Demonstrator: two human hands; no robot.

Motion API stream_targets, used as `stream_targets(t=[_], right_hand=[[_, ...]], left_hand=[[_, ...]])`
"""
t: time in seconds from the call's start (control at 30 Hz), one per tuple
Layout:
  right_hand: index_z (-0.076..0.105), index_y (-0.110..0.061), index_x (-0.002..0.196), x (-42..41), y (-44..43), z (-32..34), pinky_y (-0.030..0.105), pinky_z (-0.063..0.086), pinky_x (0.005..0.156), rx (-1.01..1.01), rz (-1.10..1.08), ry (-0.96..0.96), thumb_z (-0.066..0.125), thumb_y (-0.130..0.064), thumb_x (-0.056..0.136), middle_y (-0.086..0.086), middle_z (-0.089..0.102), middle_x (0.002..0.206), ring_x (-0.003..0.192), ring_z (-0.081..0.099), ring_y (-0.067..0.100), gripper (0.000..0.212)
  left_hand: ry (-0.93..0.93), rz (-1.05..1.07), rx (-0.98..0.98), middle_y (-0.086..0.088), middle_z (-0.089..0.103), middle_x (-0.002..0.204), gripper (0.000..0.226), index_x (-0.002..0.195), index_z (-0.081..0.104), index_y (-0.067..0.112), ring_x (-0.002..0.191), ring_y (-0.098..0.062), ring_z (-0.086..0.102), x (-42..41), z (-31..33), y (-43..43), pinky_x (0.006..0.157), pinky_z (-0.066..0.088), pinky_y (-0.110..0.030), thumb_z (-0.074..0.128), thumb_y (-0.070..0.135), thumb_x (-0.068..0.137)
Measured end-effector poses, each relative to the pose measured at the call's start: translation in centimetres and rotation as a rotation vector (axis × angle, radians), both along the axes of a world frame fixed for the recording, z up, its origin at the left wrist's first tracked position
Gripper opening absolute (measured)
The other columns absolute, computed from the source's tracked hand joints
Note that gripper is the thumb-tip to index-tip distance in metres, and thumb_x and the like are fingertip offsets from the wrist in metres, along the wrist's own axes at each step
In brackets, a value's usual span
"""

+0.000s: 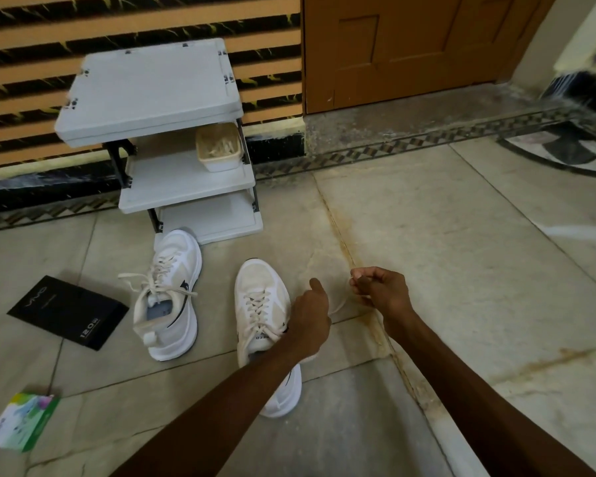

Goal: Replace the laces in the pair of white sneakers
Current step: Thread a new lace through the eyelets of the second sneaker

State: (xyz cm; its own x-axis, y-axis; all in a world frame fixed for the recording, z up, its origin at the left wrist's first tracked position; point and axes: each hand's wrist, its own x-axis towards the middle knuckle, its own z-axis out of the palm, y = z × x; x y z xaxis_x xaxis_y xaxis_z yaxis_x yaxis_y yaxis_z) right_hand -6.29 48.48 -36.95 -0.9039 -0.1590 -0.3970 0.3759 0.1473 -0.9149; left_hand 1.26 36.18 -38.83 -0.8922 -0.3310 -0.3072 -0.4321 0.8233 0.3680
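Faint lace (342, 301) from right hand (375, 287)

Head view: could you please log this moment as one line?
left hand on near sneaker, grip unclear | right hand pinches lace | other sneaker laced

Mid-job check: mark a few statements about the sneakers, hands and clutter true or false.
1. The right hand pinches a lace. True.
2. Both sneakers are lace-free. False: the far sneaker and the near sneaker both carry laces.
3. A black box lies on the floor. True.
4. The basket sits on the floor. False: it stands on a shelf of the white rack.
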Motion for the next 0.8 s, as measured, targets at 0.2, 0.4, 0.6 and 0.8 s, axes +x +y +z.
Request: stream_targets(t=[0.2, 0.4, 0.6, 0.8], right_hand=[[0.074, -0.012, 0.086, 0.1, 0.5, 1.1, 0.022, 0.051, 0.053, 0.027, -0.054, 0.003, 0.063, -0.012, 0.092, 0.005, 0.075, 0.082, 0.071, 0.071, 0.016, 0.013], [0.072, -0.013, 0.097, 1.6, -1.8, 5.5, 0.024, 0.045, 0.054, -0.108, 0.138, 0.039, 0.062, -0.017, 0.092, -0.001, 0.077, 0.091, 0.070, 0.069, 0.015, 0.011], [0.067, -0.011, 0.107, 2.9, -5.4, 9.5, 0.025, 0.043, 0.056, -0.252, 0.205, 0.052, 0.060, -0.020, 0.094, 0.000, 0.076, 0.099, 0.078, 0.070, 0.016, 0.016], [0.066, -0.013, 0.109, 2.7, -7.1, 12.2, 0.023, 0.045, 0.059, -0.308, 0.073, 0.093, 0.056, -0.017, 0.097, -0.003, 0.076, 0.098, 0.071, 0.067, 0.004, 0.017]], left_hand=[[0.099, 0.319, 0.862, -0.001, 0.064, 0.077, 0.012, 0.093, 0.067, 0.021, 0.065, -0.012, 0.057, 1.4, 4.5, -1.7, 0.060, 0.044, -0.023, 0.072, 0.022, 0.082], [0.277, 0.325, 1.092, 0.000, 0.068, 0.072, 0.017, 0.087, 0.074, 0.013, 0.067, -0.010, 0.057, 4.8, 10.4, -5.5, 0.062, 0.048, -0.018, 0.061, 0.003, 0.090], [0.340, 0.305, 1.139, -0.003, 0.072, 0.082, 0.013, 0.101, 0.063, 0.008, 0.075, -0.012, 0.060, 6.5, 13.5, -7.6, 0.065, 0.048, -0.017, 0.056, 0.002, 0.093], [0.407, 0.311, 1.010, -0.023, 0.072, 0.094, 0.057, 0.126, 0.042, 0.013, 0.082, -0.022, 0.067, 8.2, 13.8, -9.7, 0.075, 0.051, -0.026, 0.071, -0.005, 0.081]])
